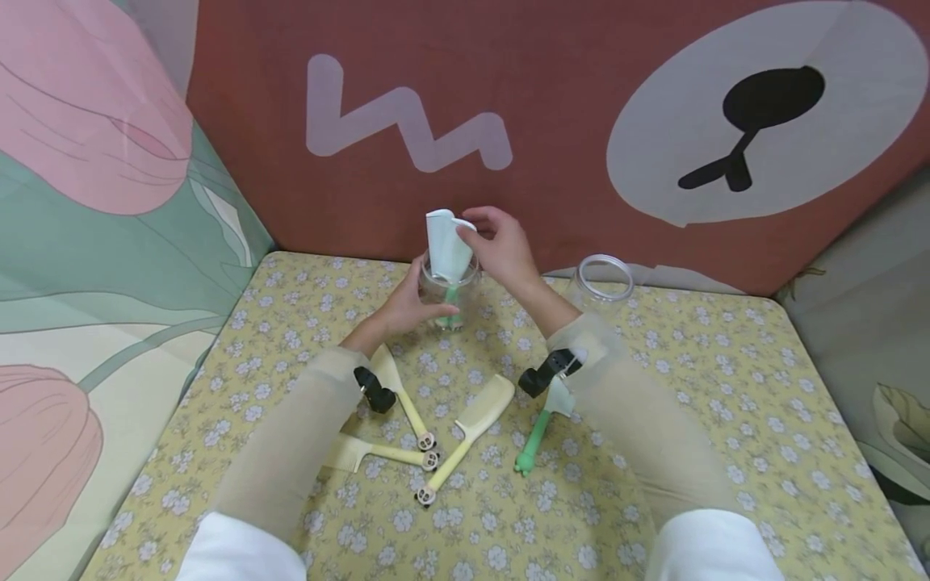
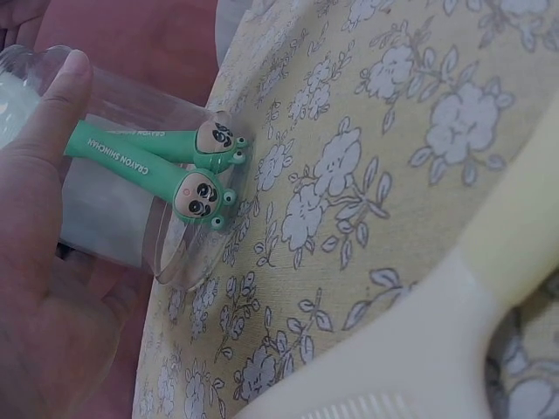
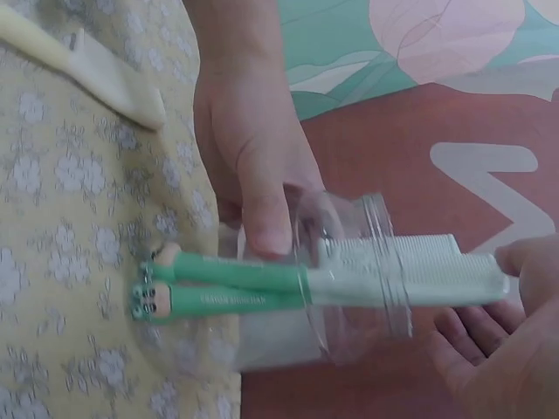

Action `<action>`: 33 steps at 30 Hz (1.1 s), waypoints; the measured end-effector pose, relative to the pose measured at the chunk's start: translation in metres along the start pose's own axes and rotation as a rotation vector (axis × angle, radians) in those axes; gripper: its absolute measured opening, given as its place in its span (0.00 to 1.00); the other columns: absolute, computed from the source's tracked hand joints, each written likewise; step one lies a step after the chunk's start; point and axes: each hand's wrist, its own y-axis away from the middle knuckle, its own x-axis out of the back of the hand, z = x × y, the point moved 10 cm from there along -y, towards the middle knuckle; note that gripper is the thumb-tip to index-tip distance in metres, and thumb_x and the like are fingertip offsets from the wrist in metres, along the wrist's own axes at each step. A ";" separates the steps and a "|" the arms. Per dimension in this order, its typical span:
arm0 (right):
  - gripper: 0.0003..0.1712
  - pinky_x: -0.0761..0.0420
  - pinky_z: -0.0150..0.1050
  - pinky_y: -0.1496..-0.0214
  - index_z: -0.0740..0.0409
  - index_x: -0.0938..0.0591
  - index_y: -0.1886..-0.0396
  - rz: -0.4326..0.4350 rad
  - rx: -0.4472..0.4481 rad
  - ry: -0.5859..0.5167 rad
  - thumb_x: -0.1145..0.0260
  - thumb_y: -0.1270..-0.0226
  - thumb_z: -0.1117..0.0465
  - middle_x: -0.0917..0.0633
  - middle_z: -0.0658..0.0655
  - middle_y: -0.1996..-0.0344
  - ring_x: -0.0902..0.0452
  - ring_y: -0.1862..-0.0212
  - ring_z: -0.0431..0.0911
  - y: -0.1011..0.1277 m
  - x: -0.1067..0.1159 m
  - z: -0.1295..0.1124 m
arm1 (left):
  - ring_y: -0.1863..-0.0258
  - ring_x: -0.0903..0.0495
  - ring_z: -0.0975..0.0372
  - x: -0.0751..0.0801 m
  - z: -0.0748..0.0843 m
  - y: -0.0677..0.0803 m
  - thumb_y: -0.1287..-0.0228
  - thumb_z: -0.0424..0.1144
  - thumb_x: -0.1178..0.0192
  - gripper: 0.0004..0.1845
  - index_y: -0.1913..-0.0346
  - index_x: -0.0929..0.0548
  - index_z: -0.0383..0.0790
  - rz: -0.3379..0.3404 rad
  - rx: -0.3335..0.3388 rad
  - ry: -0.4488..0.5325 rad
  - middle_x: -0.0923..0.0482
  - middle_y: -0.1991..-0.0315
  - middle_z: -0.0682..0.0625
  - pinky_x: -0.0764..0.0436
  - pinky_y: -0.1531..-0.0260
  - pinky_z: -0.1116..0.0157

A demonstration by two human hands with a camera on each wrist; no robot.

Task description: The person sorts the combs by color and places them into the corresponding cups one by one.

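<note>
A clear jar (image 1: 470, 292) stands at the back of the table, and my left hand (image 1: 400, 308) grips its side with the thumb across the front. Two pale mint combs (image 3: 428, 278) with green handles are in it, heads up, their teeth showing in the right wrist view. The handles (image 2: 131, 166) end in frog-hooded cartoon faces near the jar's bottom. My right hand (image 1: 506, 250) pinches the top of the right-hand comb (image 1: 462, 250) between thumb and fingers, above the rim. The other comb (image 1: 438, 234) leans beside it, its top poking out of the jar.
Three cream combs with yellow handles, one flat comb (image 1: 488, 403) among them, lie in front of the jar. Another green-handled comb (image 1: 535, 440) lies by my right forearm. A second clear jar (image 1: 605, 278) stands back right, before the brown wall (image 1: 552, 161).
</note>
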 end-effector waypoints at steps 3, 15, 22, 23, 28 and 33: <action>0.26 0.21 0.45 0.38 0.61 0.23 0.33 -0.037 0.022 0.031 0.37 0.23 0.53 0.17 0.60 0.41 0.21 0.40 0.52 0.003 0.004 -0.002 | 0.21 0.50 0.51 0.001 -0.002 0.000 0.38 0.41 0.26 0.61 0.17 0.64 0.51 0.005 0.018 -0.005 0.54 0.19 0.46 0.45 0.24 0.48; 0.43 0.47 0.54 0.21 0.58 0.47 0.17 -0.297 0.202 0.419 0.42 0.21 0.47 0.44 0.59 0.20 0.52 0.20 0.54 0.030 0.010 -0.017 | 0.21 0.52 0.44 0.003 0.036 0.018 0.35 0.33 0.29 0.57 0.18 0.63 0.39 -0.021 0.019 -0.010 0.55 0.19 0.37 0.47 0.25 0.44; 0.49 0.57 0.59 0.20 0.58 0.57 0.16 -0.442 0.212 0.592 0.44 0.21 0.40 0.55 0.63 0.18 0.65 0.18 0.57 0.053 0.008 -0.009 | 0.20 0.52 0.46 0.002 0.006 0.002 0.37 0.36 0.27 0.60 0.17 0.64 0.46 -0.005 0.024 -0.014 0.55 0.18 0.41 0.48 0.24 0.45; 0.49 0.58 0.59 0.20 0.58 0.57 0.16 -0.451 0.219 0.611 0.44 0.21 0.41 0.55 0.64 0.18 0.65 0.18 0.57 0.057 0.008 -0.008 | 0.20 0.52 0.47 0.002 0.001 0.000 0.37 0.37 0.27 0.61 0.17 0.64 0.48 0.000 0.022 -0.015 0.55 0.18 0.42 0.48 0.24 0.45; 0.49 0.62 0.58 0.20 0.59 0.54 0.17 -0.482 0.250 0.659 0.43 0.21 0.42 0.54 0.65 0.19 0.65 0.18 0.57 0.075 0.012 -0.002 | 0.21 0.50 0.49 0.002 -0.004 -0.002 0.39 0.40 0.25 0.61 0.17 0.63 0.51 0.010 0.013 -0.022 0.52 0.19 0.44 0.46 0.24 0.46; 0.48 0.60 0.61 0.20 0.61 0.53 0.17 -0.519 0.257 0.691 0.42 0.21 0.43 0.54 0.66 0.19 0.64 0.19 0.60 0.095 0.018 0.013 | 0.21 0.48 0.49 0.002 -0.003 -0.001 0.38 0.40 0.25 0.61 0.17 0.62 0.50 0.012 0.010 -0.031 0.51 0.19 0.44 0.43 0.25 0.47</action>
